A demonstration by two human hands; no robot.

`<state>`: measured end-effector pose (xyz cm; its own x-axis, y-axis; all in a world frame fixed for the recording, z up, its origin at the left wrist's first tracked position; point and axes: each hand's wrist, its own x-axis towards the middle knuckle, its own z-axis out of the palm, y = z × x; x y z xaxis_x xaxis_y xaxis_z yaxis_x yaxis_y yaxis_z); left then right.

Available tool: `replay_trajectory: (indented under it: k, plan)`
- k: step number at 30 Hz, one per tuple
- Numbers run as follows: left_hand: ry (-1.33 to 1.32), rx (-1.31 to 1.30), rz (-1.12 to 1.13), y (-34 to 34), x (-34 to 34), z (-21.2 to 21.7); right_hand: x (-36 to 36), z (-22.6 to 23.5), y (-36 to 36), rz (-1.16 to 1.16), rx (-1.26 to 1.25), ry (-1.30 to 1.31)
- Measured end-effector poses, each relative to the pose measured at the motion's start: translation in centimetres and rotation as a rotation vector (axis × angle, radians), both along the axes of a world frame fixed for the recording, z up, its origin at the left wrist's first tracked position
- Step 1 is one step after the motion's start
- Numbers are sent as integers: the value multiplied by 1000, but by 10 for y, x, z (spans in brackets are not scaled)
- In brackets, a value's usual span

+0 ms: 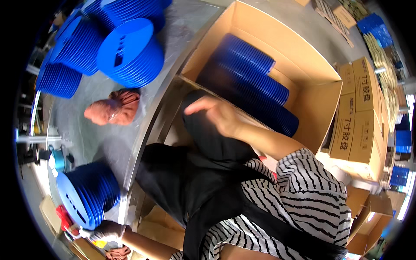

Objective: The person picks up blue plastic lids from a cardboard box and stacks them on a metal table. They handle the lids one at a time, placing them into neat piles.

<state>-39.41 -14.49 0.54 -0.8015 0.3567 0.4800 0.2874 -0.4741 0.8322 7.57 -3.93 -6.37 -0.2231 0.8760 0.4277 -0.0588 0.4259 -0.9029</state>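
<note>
My left hand (107, 231), in a pale glove with dark patches, is at the lower left against a stack of blue plastic discs (93, 190) lying on the metal table. Its fingers are mostly hidden, so what it grips cannot be told. Above my dark-trousered knee is my bare right hand (219, 116), slightly blurred, fingers stretched out and nothing in them. Just beyond it stands an open cardboard box (318, 104) holding several rows of blue discs (255, 82) set on edge. A red tool with metal parts (66, 220) sits beside my left hand.
More stacks of blue discs (134, 52) crowd the far left of the metal table (108, 145). A crumpled reddish-brown glove or cloth (115, 107) lies near them. Printed cartons (357, 117) are piled to the right of the open box. The table's raised edge runs beside my legs.
</note>
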Motion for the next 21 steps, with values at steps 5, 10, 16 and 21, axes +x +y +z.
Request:
replay_trajectory:
  k: [5, 10, 16, 21]
  plan:
    - [685, -319, 253, -20, 37, -27, 152, -68, -10, -1020, -224, 257]
    - [1258, -589, 119, -51, 111, -60, 338, -208, -58, -1603, -657, -609]
    - [1427, -561, -196, -37, 148, -92, 322, -223, -34, -1171, -1089, -1071]
    - [1297, -722, -243, -24, 173, -81, 312, -220, -15, -1131, -1177, -1212]
